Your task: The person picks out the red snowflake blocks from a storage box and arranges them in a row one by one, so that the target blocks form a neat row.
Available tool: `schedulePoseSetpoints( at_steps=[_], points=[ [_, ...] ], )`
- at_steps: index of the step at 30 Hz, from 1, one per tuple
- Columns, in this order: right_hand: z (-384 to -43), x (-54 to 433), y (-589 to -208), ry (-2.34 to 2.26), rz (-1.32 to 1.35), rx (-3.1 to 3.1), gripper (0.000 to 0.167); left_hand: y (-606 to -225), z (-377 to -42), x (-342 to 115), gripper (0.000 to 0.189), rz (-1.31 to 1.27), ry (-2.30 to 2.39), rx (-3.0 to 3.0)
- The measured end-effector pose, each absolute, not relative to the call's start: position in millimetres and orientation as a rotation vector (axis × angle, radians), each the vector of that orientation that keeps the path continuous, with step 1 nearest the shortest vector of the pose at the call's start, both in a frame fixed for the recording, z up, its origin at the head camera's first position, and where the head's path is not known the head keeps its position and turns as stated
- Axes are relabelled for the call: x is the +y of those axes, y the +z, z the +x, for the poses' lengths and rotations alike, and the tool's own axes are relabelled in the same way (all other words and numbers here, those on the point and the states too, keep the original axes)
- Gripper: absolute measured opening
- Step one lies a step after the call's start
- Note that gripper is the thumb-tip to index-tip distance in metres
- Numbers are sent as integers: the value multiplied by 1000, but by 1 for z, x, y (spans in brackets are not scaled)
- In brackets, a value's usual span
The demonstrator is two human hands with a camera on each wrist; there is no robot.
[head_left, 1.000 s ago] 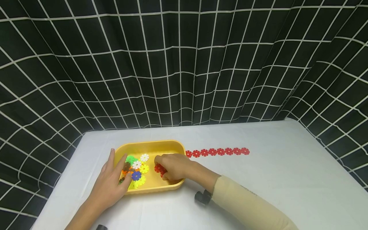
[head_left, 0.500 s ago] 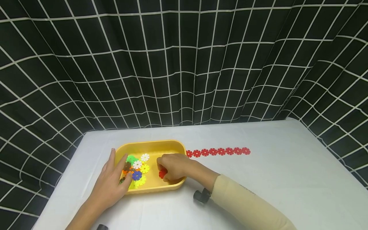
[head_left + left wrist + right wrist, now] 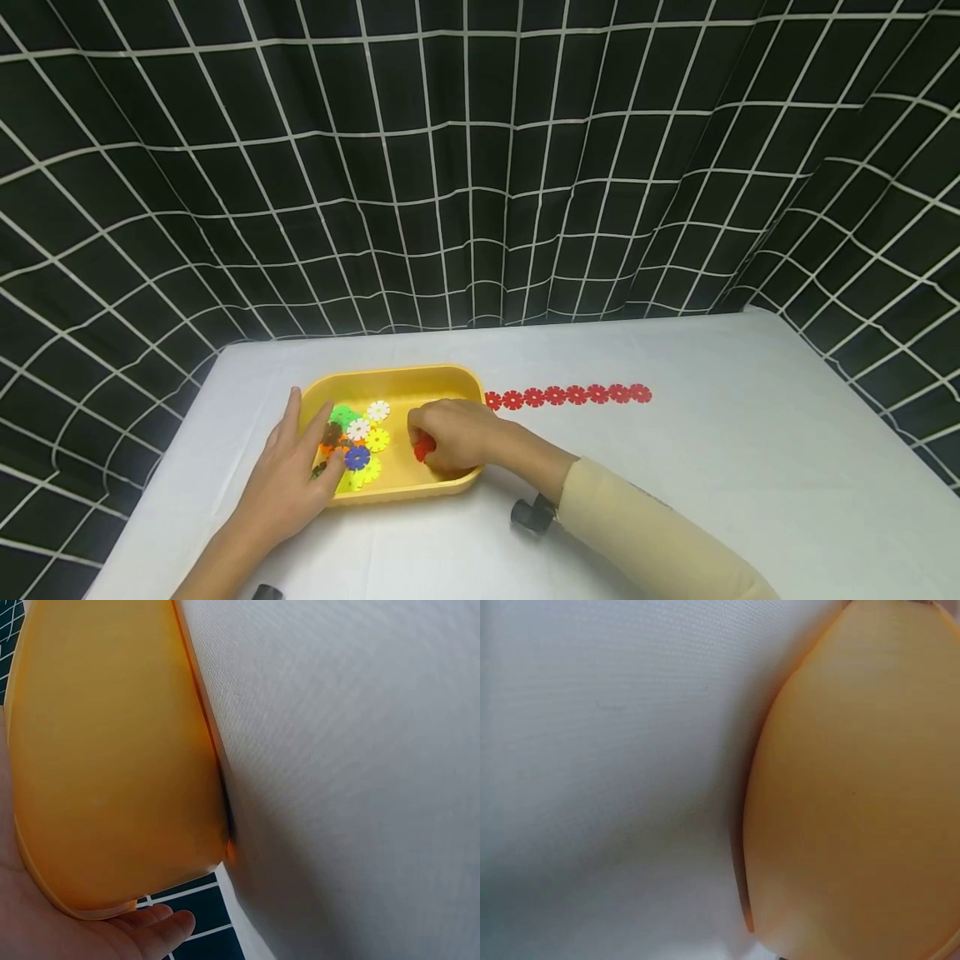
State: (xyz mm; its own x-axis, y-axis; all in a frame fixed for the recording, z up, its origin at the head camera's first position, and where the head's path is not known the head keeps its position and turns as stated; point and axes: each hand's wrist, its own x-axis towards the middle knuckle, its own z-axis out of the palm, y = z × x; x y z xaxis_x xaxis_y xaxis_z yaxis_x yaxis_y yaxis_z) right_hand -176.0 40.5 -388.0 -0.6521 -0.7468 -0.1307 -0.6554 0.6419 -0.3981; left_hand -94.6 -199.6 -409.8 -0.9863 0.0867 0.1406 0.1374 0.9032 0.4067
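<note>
A yellow plastic tray (image 3: 397, 379) holds several flower-shaped interlocking discs in green, white, yellow, orange, brown and blue, heaped in its left half. My left hand (image 3: 288, 475) lies over the tray's left end, fingers spread and the thumb over the discs. In the left wrist view the palm of the left hand (image 3: 45, 922) rests along the tray rim, with fingertips past the end. Inside the tray's right half, my right hand (image 3: 457, 435) curls its fingers around red flower discs (image 3: 422, 448), mostly hidden by the hand. In the right wrist view only the tray's outer wall (image 3: 855, 787) and white cloth show.
A straight row of several red flower discs (image 3: 576, 395) runs right from the tray's right end on the white-covered table (image 3: 712, 467). Behind and beside the table hangs a black curtain (image 3: 487, 183) with a white grid.
The right hand has drawn slightly to the right within the tray, and less of the red discs shows between its fingers. The left hand stays where it was.
</note>
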Motion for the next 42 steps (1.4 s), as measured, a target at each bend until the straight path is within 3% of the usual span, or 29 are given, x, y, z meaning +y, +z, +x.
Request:
schedulePoseSetpoints(
  at_steps=[10, 25, 42],
  points=[
    [-181, 44, -385, -842, -1019, 2478, 8, -410, -96, -198, 70, -161, -636, -2963],
    [-182, 60, -372, -1248, -927, 2241, 16, -410, -95, -198, 70, -158, -638, -2960],
    [-182, 99, -364, -1496, -617, 2172, 19, -410, -94, -199, 70, -166, -634, -2951]
  ],
)
